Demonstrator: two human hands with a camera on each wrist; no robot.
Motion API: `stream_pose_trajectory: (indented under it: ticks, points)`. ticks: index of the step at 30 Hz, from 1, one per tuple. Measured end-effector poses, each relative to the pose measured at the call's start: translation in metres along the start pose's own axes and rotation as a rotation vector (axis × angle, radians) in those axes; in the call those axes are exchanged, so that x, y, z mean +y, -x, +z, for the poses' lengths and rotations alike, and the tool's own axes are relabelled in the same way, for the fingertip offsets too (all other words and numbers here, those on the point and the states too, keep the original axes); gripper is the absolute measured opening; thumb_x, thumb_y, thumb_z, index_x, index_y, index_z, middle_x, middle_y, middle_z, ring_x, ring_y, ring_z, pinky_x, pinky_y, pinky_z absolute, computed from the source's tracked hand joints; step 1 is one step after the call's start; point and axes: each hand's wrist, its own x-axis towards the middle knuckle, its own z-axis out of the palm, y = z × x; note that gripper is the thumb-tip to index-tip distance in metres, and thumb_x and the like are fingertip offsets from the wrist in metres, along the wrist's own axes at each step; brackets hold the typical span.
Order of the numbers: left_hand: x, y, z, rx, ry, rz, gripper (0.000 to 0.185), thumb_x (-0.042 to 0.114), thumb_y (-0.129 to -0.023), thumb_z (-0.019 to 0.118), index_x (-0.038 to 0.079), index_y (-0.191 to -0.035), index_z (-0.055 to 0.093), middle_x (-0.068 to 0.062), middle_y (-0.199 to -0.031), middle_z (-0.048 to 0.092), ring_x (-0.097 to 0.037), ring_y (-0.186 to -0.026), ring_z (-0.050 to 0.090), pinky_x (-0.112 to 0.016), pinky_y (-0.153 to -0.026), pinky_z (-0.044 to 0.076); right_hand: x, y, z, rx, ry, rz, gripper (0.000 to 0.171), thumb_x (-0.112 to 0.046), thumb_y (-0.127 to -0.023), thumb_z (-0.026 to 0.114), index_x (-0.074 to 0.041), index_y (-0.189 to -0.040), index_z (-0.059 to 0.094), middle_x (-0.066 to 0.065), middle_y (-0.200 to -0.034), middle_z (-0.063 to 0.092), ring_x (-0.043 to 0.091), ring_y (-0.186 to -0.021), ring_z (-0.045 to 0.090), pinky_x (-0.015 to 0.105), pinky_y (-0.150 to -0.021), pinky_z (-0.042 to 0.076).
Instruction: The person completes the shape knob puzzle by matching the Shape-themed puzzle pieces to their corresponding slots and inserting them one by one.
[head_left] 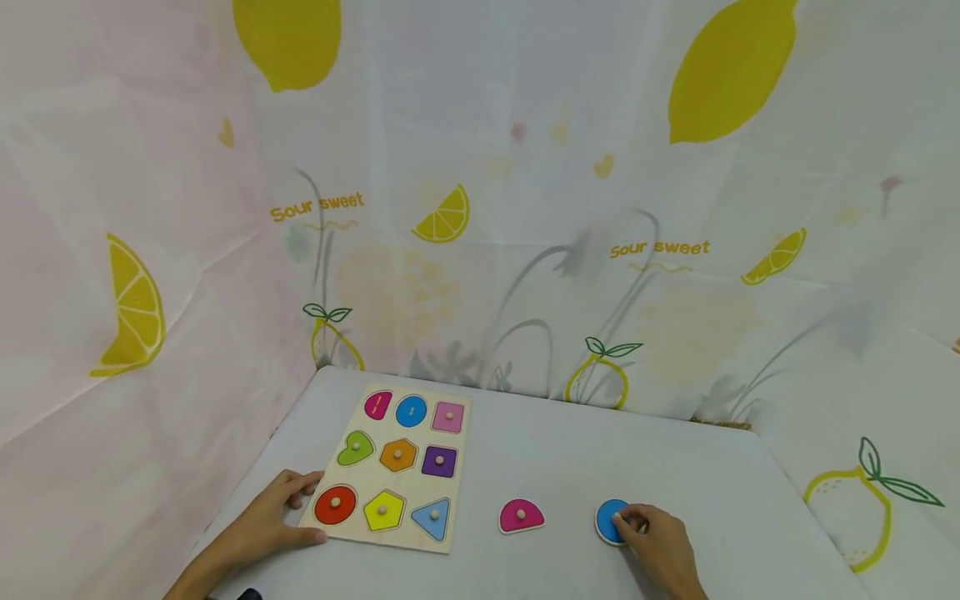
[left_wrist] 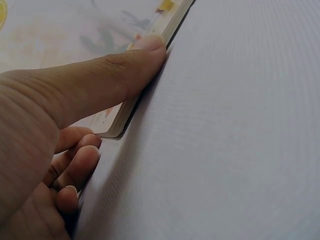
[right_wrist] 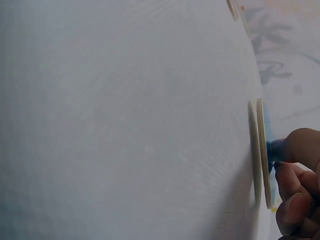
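On the left of the table lies a wooden shape-puzzle board. My left hand holds its near left corner, thumb along the near edge and fingers at the left side; the left wrist view shows the thumb against the board's edge. My right hand pinches the knob of a round blue puzzle piece. In the right wrist view that disc appears edge-on, close over the white surface. Between board and right hand lies a magenta half-circle piece, knob up.
Knobbed shapes fill most of the board, among them a red circle and an orange hexagon. The magenta half-circle slot and blue round slot at its far edge hold no piece. Lemon-printed cloth walls the white table.
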Motion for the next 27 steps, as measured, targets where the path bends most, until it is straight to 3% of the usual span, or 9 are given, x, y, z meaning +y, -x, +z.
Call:
stream_pose_trajectory:
  ticks: [6,12,27]
  points:
    - [0.001,-0.001,0.000,-0.001,0.002,-0.021,0.102,0.037,-0.061,0.099,0.002,-0.146,0.055,-0.005,-0.106,0.047,-0.022,-0.100,0.043,-0.029,-0.077,0.041,-0.004,-0.003,0.001,-0.011,-0.037,0.014,0.015,-0.022,-0.091,0.079,-0.008,-0.096,0.078,-0.008,-0.071,0.057,0.008,-0.060,0.048,0.025,-0.055,0.041]
    - [0.001,-0.002,0.000,0.001,0.001,-0.010,0.101,0.038,-0.061,0.099,0.003,-0.146,0.055,-0.004,-0.107,0.048,-0.021,-0.100,0.043,-0.027,-0.077,0.041,-0.009,-0.007,0.005,-0.013,-0.097,-0.047,0.009,-0.019,-0.090,0.081,-0.012,-0.094,0.078,-0.009,-0.070,0.057,0.007,-0.061,0.047,0.025,-0.058,0.041]
    - [-0.002,-0.003,0.001,0.001,0.009,-0.021,0.103,0.041,-0.061,0.099,0.002,-0.146,0.055,-0.004,-0.105,0.046,-0.022,-0.099,0.043,-0.029,-0.076,0.041,-0.032,-0.015,0.017,-0.057,-0.160,-0.110,0.011,-0.011,-0.087,0.083,-0.008,-0.095,0.078,-0.009,-0.070,0.056,0.007,-0.064,0.048,0.024,-0.060,0.043]
